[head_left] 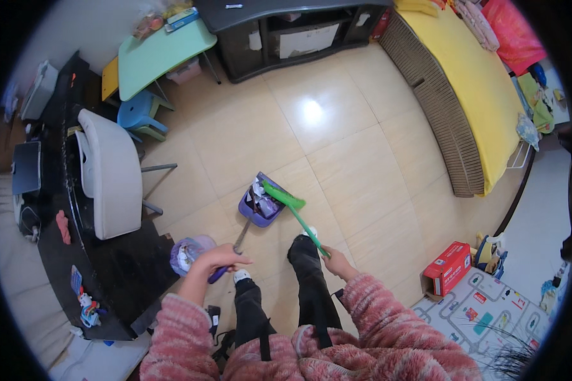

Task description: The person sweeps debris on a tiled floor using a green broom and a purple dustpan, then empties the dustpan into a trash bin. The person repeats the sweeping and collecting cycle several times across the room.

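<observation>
My left hand [218, 259] grips the handle of a purple dustpan [269, 220], which rests on the tiled floor ahead of my feet. Crumpled wrappers and paper scraps [264, 203] lie in its pan. In my right hand [336, 262] is the green handle of a broom [301, 221]. The broom's bright green head [282, 194] lies across the dustpan's right side, over part of the litter. Just left of my left hand stands a purple waste bin [177, 259] with a bag and some white rubbish inside.
A white chair [117, 176] by a black desk [119, 266] has legs reaching into the floor on the left. Blue stool [138, 112] and green table [167, 52] stand farther back. Right are a yellow-covered sofa [462, 85], a red box [450, 269] and a printed play mat [476, 309].
</observation>
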Tool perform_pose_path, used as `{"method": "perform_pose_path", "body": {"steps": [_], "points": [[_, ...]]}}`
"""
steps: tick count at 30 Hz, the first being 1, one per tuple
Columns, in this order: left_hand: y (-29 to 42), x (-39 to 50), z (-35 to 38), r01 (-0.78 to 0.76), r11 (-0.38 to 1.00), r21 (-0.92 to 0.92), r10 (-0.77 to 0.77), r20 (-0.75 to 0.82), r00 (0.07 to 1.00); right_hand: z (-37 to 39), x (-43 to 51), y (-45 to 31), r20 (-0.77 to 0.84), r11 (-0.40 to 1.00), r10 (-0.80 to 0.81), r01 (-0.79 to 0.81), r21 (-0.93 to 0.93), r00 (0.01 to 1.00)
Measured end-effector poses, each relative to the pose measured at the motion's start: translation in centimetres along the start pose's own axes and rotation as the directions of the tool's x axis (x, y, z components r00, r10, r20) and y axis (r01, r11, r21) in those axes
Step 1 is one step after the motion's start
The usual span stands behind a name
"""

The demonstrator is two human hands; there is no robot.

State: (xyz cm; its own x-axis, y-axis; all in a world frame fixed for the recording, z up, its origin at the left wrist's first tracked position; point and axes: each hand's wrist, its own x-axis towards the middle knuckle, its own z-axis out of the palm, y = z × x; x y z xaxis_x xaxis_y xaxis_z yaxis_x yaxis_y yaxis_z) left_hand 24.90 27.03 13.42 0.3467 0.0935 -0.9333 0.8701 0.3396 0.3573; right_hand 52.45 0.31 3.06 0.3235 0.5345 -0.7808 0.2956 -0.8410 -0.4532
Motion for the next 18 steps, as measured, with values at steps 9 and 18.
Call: {"method": "perform_pose_path", "body": {"steps": [9, 18], "points": [[-10.1, -7.3, 5.7, -0.125, 0.931, -0.343, 0.102, -0.085, 0.991, 4.0, -13.2, -3.4, -0.173, 0.978, -0.17, 0.144, -0.151, 0.97], [-13.4, -15.5, 6.3, -0.155, 0.923, -0.352, 0.125, -0.105, 0.987, -3.0, -26.0, -6.9, -0.163, 1.0, 0.013, -0.017, -0.024, 0.986]]}}
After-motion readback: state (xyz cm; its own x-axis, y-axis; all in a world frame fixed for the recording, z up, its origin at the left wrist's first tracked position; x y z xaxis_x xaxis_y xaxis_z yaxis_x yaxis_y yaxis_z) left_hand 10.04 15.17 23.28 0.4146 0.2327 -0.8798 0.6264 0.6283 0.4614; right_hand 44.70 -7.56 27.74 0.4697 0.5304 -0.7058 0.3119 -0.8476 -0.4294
